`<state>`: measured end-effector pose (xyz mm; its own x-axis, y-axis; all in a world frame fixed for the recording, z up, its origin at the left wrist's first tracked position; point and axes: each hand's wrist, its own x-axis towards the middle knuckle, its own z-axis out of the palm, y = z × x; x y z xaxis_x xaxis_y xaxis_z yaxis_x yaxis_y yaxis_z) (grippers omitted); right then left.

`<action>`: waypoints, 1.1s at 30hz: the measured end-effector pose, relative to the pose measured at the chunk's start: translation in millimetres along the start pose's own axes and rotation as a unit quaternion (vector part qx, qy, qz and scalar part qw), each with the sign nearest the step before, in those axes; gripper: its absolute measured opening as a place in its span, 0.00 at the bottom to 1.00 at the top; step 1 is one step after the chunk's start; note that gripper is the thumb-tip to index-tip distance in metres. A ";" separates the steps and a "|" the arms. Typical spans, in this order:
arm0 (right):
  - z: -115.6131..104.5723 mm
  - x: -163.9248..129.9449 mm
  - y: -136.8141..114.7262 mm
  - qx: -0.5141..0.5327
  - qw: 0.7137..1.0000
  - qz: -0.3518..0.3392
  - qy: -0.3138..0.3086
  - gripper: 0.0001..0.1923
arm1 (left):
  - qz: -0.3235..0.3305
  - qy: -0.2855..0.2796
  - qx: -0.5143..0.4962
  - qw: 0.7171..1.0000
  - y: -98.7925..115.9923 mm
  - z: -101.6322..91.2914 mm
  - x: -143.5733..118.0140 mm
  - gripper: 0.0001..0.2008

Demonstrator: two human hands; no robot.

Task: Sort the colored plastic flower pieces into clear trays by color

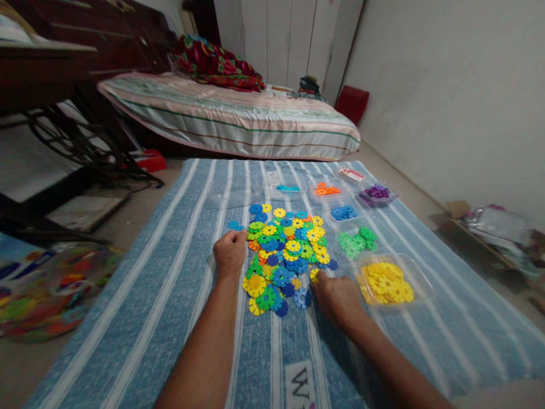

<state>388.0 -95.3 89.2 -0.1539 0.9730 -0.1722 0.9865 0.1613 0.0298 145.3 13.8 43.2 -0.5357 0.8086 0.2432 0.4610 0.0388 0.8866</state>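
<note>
A heap of notched plastic discs [281, 276] in blue, green, yellow and orange lies on the striped cloth between my hands. At the heap's left edge is my left hand [230, 254], its fingers closed with the tips by the green discs; what they hold, if anything, is hidden. A few light-blue discs [235, 225] lie just beyond it. Low on the right side, my right hand [338, 296] pinches a yellow notched disc [314, 275] between thumb and fingers. Right of that hand stands a clear tub [421, 284] with yellow discs [386, 282].
Farther back on the right are groups of green discs [357, 242], blue discs [343, 213], purple discs [377, 192], orange discs [327, 189] and light-blue discs [288, 188], in clear containers. A bed [238, 122] stands beyond the cloth-covered surface [166, 272]. A sewing-machine stand [80, 136] is at left.
</note>
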 end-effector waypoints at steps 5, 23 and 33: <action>13.3 -1.9 6.2 -0.015 0.995 -0.033 0.093 0.10 | 0.004 0.001 0.004 1.000 0.8 -0.6 0.1 0.17; -20.2 -54.9 101.1 -0.050 0.936 0.108 0.332 0.23 | 0.002 -0.004 0.004 1.000 1.2 0.4 -2.7 0.17; -16.8 -16.7 -16.0 0.078 0.996 -0.046 0.019 0.14 | 0.003 -0.006 0.012 1.000 1.6 -0.8 -2.3 0.17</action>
<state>373.9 -111.3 108.1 -0.2437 0.9613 -0.1288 0.9643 0.2260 -0.1378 146.7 11.6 44.4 -0.5235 0.8164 0.2439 0.4819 0.0476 0.8749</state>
